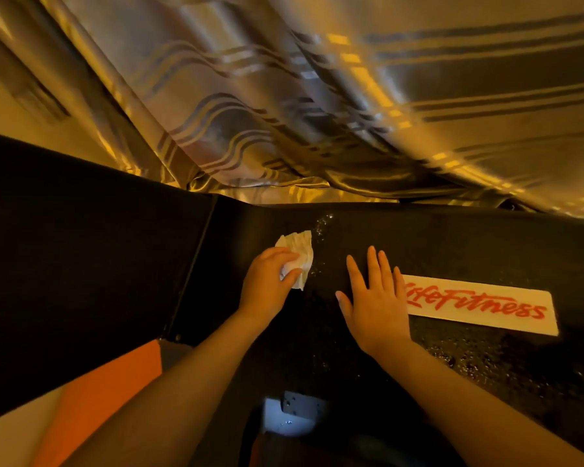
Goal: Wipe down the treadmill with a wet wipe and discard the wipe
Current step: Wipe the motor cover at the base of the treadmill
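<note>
A: Where's the crumpled white wet wipe [297, 256]?

B: On the black treadmill cover [452, 244], left of the white Life Fitness label [479, 306], bunched in the left hand [267, 286]. The right hand [375, 306] lies flat, fingers straight.

A: Handling?

B: Probably limp, light, damp; hold it by the wad.

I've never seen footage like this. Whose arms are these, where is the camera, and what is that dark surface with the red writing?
There is no robot here: a person wears one camera on the head, looking down at their own arms. The dark surface is a treadmill cover, speckled with shiny droplets, with a white Life Fitness label. The left hand grips a crumpled wet wipe against the cover. The right hand rests flat beside it, fingers straight, just covering the label's left end. Behind hangs a shiny striped curtain.
</note>
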A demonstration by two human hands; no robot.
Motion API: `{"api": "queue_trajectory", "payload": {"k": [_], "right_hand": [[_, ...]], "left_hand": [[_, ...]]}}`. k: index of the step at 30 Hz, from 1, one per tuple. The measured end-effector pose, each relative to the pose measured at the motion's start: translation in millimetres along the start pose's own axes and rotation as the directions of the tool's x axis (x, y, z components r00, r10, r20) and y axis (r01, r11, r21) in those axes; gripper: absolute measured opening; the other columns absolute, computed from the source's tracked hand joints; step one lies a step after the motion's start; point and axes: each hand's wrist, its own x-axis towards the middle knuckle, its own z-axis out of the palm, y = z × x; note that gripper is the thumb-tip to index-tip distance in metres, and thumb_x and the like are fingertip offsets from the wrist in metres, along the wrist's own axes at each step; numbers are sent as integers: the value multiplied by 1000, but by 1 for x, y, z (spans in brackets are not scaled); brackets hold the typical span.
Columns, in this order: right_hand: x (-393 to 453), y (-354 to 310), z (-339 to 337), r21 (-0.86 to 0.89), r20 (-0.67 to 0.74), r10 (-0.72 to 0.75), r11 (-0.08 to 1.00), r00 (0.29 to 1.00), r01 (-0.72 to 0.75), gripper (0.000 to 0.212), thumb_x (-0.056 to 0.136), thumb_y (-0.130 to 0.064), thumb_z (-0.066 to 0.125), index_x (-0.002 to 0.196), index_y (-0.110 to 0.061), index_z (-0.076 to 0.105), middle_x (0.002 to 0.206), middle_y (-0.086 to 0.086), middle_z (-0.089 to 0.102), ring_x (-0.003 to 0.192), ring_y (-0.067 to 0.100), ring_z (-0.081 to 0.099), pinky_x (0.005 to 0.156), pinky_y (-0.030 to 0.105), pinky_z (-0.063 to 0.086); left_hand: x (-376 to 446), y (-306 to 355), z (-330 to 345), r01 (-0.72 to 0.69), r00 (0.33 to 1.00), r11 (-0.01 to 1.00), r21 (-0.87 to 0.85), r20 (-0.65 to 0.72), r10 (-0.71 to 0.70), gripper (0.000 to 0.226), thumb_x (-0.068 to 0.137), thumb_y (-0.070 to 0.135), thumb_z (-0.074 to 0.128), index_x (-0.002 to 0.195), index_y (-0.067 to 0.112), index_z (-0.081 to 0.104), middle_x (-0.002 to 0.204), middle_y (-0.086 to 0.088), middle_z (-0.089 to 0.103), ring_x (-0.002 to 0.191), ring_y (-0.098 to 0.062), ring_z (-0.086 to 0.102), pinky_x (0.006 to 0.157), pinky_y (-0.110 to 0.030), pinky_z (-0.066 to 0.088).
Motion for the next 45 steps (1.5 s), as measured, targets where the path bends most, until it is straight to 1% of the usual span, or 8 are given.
{"api": "queue_trajectory", "payload": {"k": [4, 7, 10, 14, 22, 34, 41, 45], "right_hand": [[1, 3, 12, 22, -72, -20, 1000, 997, 22, 67, 100, -55, 30, 157, -27, 9, 164, 13, -4, 150, 30, -9, 115, 44, -6], [1, 5, 20, -25, -134, 6, 1000, 991, -9, 64, 99, -57, 26, 154, -24, 28, 161, 15, 18, 149, 32, 11, 116, 47, 10], [1, 7, 28, -70, -185, 8, 997, 983, -21, 66, 96, -57, 22, 150, -22, 37, 157, 16, 32, 146, 33, 24, 119, 47, 18], [2, 9, 34, -81, -231, -11, 997, 973, -8, 65, 97, -57, 24, 151, -21, 37, 157, 17, 31, 147, 33, 25, 115, 46, 13], [2, 9, 37, -92, -246, -3, 996, 969, -20, 65, 98, -57, 24, 153, -23, 31, 159, 15, 26, 148, 31, 21, 116, 44, 10], [2, 8, 38, -79, -283, -15, 997, 959, -8, 64, 98, -56, 24, 153, -22, 32, 159, 16, 26, 148, 32, 21, 116, 46, 13], [2, 9, 39, -82, -269, -15, 997, 963, -7, 65, 98, -56, 24, 153, -23, 30, 160, 15, 24, 149, 31, 18, 118, 45, 9], [3, 8, 38, -79, -266, -12, 997, 964, -9, 65, 97, -55, 24, 153, -23, 32, 160, 15, 25, 149, 31, 19, 117, 45, 10]], "left_hand": [[-3, -9, 7, -41, 996, 999, -11, -83, 40, 30, 95, 23, 62, 124, 14, 66, 130, -2, 58, 121, -21, 52, 96, -30, 42], [-3, -13, 9, -131, 964, 970, 205, -203, 173, 29, 97, 24, 56, 124, 18, 66, 137, -3, 54, 127, -23, 46, 104, -44, 32], [2, -19, 8, -186, 963, 974, 128, -174, 207, 33, 101, 19, 48, 131, 16, 61, 143, -4, 50, 132, -23, 46, 108, -42, 33], [9, -25, 7, -209, 976, 977, -35, -69, 206, 41, 102, 8, 45, 142, 14, 48, 150, -4, 43, 139, -9, 29, 116, -37, 32], [17, -24, 16, -379, 923, 885, 269, 179, 341, 46, 106, 20, 38, 150, 24, 23, 155, 11, 12, 142, -2, 0, 115, -17, 0], [6, -14, 19, -410, 904, 763, 499, 336, 265, 57, 106, 39, 18, 149, 24, -16, 158, 10, -20, 147, -7, -18, 122, -28, -4], [54, 11, 29, -333, 936, 757, 562, 293, 194, 58, 107, 35, 19, 154, 18, -10, 163, 3, -13, 149, -12, -13, 120, -34, -4], [32, 8, 27, -361, 924, 756, 546, 321, 210, 59, 107, 35, 21, 153, 20, -14, 162, 4, -18, 148, -11, -17, 122, -34, -3]]}}
